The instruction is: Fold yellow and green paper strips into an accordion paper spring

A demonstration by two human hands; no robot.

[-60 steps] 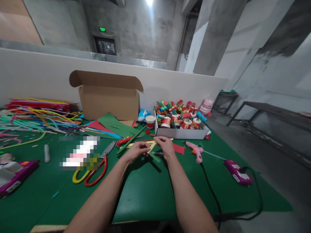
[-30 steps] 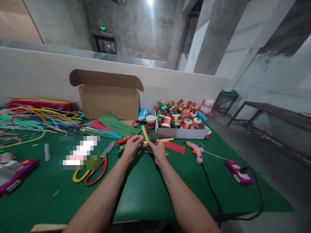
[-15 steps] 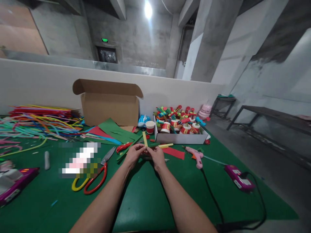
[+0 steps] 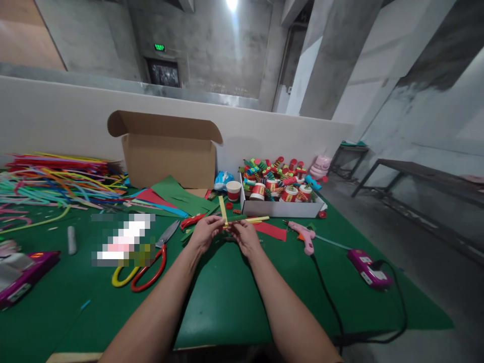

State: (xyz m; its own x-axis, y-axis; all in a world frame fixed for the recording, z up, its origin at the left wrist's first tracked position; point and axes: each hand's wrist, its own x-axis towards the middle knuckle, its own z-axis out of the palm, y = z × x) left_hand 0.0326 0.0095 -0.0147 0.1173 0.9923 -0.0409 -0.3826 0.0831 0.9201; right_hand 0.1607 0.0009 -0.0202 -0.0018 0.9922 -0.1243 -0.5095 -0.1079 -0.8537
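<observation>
Yellow paper forms the strip (image 4: 222, 205) that stands upright between our hands, meeting a green strip (image 4: 238, 218) at its lower end. Our left hand (image 4: 206, 233) pinches the yellow strip near this junction, thumb against fingers; our right hand (image 4: 245, 237) pinches the green strip beside it. Both hands sit close together above the green surface (image 4: 227, 302). Scissors (image 4: 164, 250) lie to our left, and a pink glue gun (image 4: 307, 237) to our right. Beyond, a white box (image 4: 282, 208) contains decorated cups (image 4: 258, 190). A lit green sign (image 4: 159, 47) marks the concrete wall (image 4: 227, 60).
</observation>
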